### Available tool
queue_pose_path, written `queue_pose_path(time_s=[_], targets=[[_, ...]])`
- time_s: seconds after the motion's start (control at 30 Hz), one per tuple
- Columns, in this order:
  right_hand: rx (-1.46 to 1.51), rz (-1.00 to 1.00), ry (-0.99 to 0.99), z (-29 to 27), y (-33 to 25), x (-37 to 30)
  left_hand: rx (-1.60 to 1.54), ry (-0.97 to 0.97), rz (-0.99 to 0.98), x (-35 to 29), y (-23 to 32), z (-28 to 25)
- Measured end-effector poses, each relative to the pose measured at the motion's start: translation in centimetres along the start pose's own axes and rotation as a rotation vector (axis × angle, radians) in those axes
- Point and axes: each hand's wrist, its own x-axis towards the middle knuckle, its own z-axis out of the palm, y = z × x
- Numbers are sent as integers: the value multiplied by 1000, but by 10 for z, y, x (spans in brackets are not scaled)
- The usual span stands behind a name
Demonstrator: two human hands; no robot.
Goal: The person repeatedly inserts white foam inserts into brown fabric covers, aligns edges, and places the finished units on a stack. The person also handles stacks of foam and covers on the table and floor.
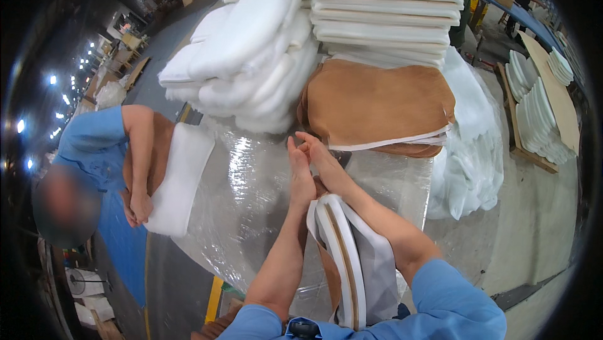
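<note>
In a deep workshop, a blue-shirted co-worker [94, 145] holds a white padded panel [179, 183] at left; the film-covered grey table [232, 208] stretches right. The left hand [303, 180] and right hand [330, 167] lie close together, palms inward, at the far end of a folded brown-white-grey layered pad [348, 252], near centre; whether they pinch it, I cannot tell. Right of the table's edge, concrete floor [527, 214] opens out.
</note>
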Motion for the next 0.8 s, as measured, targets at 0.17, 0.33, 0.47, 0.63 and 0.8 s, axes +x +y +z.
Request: queue_pose_path(time_s=[0.17, 0.33, 0.47, 0.63, 0.8], targets=[[-155, -148, 109, 10, 5, -20, 91, -111, 52, -7, 14, 1], [-297, -146, 97, 2, -7, -24, -5, -102, -7, -5, 18, 3], [-541, -127, -65, -28, -45, -39, -301, -181, -107, -19, 26, -9], [-413, -29, -278, -35, -79, -65, -203, -292, 105, -82, 30, -20], [-753, -244, -286, -23, -75, -55, -243, -178, 145, -96, 37, -13]])
